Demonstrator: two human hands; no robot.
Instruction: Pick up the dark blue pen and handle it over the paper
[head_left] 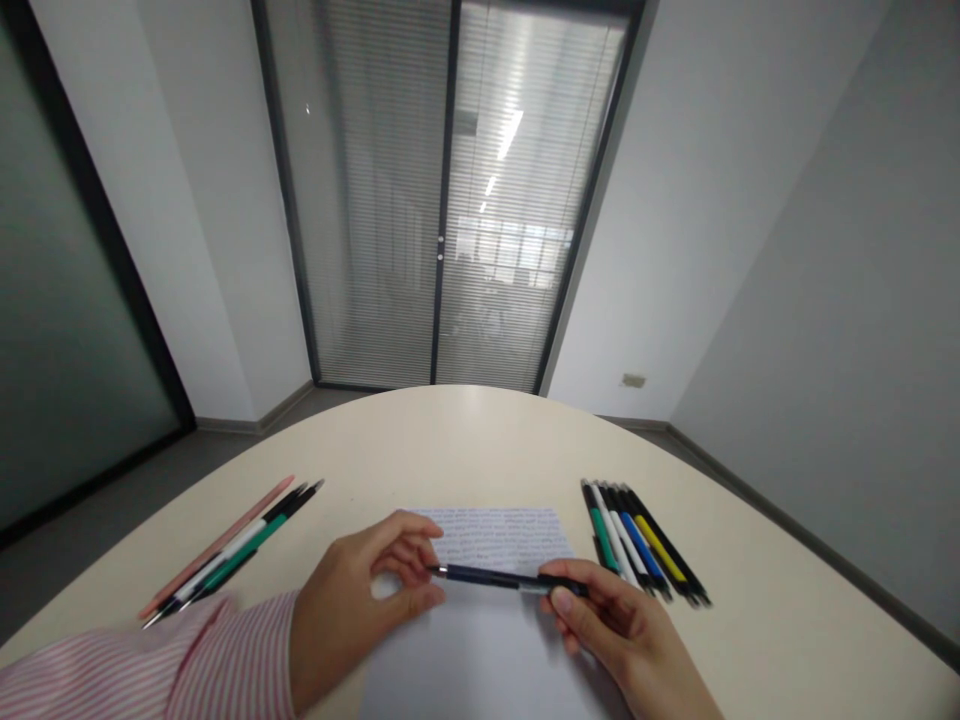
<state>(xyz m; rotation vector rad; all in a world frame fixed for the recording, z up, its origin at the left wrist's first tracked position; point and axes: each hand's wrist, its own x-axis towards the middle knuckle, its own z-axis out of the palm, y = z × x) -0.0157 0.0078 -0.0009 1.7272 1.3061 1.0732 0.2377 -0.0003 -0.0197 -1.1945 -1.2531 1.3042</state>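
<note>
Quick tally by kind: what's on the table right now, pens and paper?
Slim pens in the left group: 4
Slim pens in the right group: 5
Dark pen held between both hands: 1
White written sheet of paper: 1
Total: 11

Head-worn view, looking forward and down from close above both hands, left hand and right hand, toward the slatted glass door well beyond them.

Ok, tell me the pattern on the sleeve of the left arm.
Thin pink and white stripes on the long shirt sleeve, seen best in the head view.
</note>
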